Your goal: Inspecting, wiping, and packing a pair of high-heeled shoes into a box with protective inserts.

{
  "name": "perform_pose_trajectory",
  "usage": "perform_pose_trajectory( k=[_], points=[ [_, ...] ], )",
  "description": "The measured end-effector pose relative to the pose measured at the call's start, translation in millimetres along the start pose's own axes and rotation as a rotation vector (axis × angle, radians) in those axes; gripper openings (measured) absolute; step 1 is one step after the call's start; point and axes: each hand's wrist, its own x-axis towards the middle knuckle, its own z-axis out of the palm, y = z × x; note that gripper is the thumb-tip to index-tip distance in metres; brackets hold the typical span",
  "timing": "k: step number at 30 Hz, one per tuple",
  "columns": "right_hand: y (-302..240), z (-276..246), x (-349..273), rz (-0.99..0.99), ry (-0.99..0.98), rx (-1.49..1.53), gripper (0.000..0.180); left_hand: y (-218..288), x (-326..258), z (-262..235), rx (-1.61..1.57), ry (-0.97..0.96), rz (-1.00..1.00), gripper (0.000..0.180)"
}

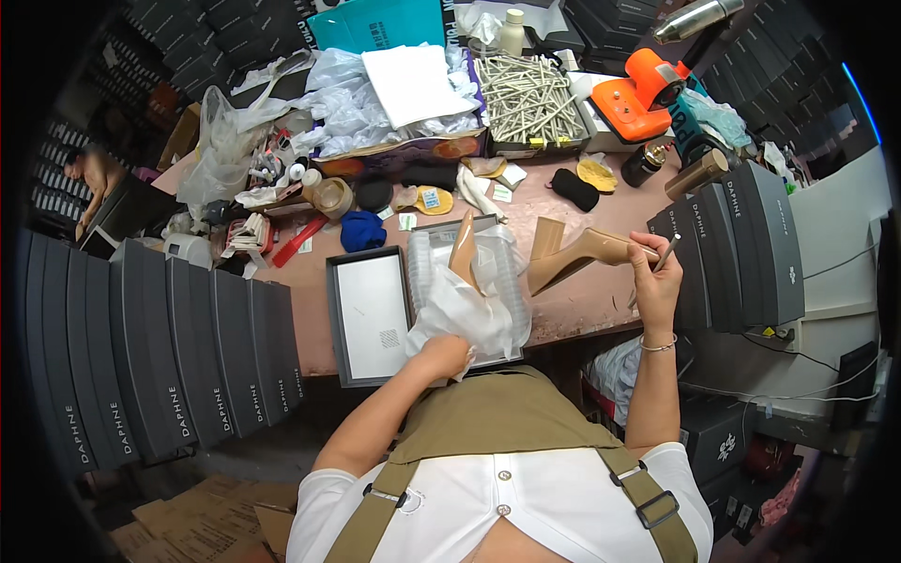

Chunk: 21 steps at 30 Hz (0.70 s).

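Observation:
A tan high-heeled shoe (593, 248) is held sideways over the table, its far right end pinched by my right hand (654, 277). A thin grey stick (667, 253) also sits among those fingers. My left hand (449, 357) is closed on crumpled white tissue paper (450, 317) at the near edge of the open shoebox (511, 356). A second tan shoe (463, 253) lies in that box, partly covered by the tissue, with clear ribbed plastic padding (508, 267) around it. The dark box lid (368, 355), pale inside, rests directly to the left.
Dark shoeboxes stand in rows at left (188, 347) and right (741, 249). Behind are a box of white paper sticks (527, 98), plastic bags (352, 84), an orange device (638, 92), a dark bottle (643, 164) and yellow sponges (595, 174). A person (97, 183) is at far left.

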Motion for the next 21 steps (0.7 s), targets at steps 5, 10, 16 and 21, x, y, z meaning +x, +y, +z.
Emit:
perform_pose_trajectory(
  k=[5, 10, 16, 21],
  points=[
    [-17.5, 0.4, -7.7, 0.026, -0.047, 0.048, 0.021, -15.6, 78.7, 78.5, 0.135, 0.044, -0.029, 0.033],
    [-29.4, -2.9, -4.7, 0.017, -0.117, 0.104, 0.020, -20.2, 21.2, 22.8, -0.166, 0.071, 0.193, 0.046],
    [-52.3, 36.8, -4.3, -0.129, -0.468, 0.135, 0.018, 67.1, -50.9, -104.3, -0.859, 0.749, 0.467, 0.064],
    [-57.3, 89.1, 0.0, 0.166, -0.558, 0.347, 0.019, 52.2, -12.1, -93.0, -1.407, 0.608, 0.319, 0.064]
  ],
)
